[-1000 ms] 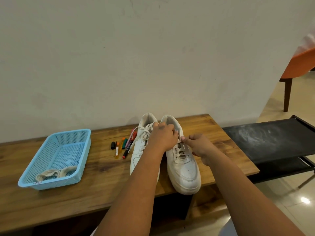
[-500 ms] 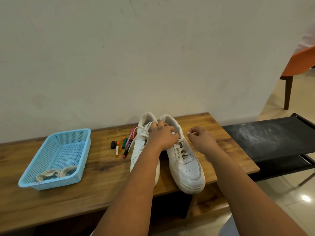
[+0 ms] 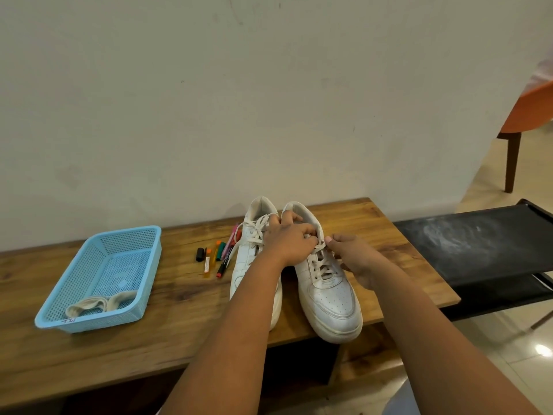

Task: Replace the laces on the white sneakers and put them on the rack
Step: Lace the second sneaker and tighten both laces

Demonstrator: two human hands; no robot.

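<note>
On wooden surface (image 3: pixel 374 232), near its R end: two white sneakers side by side, heels toward wall, toes toward viewer. Long axes run front-to-back, roughly parallel, toes fanning apart slightly. Right sneaker (image 3: pixel 329 295): toe overhangs front edge of surface. Left sneaker (image 3: pixel 254 259): laced, partly hidden behind L forearm, toe at front edge.

Left hand (image 3: pixel 288 239) over collar/upper eyelets of right sneaker, fingers curled; grip on a lace (image 3: pixel 321 265) end at the top eyelets, exact pinch hidden by knuckles. Right hand (image 3: pixel 353 256) just beside shoe's R flank, thumb + forefinger pinched on the lace near the top eyelets, other fingers curled under.

Markers (image 3: pixel 221 254) lie in a loose cluster just L of left sneaker, approx. parallel to it. Blue mesh basket (image 3: pixel 119 238) well apart at L, holding a pale bundle (image 3: pixel 98 304), prob. laces; can't confirm.

Room: bare wood between basket and markers, and R of right hand up to surface's R edge. Black rack (image 3: pixel 478 247) sits just past that edge, lower; top shelf bare, dusty-looking.
</note>
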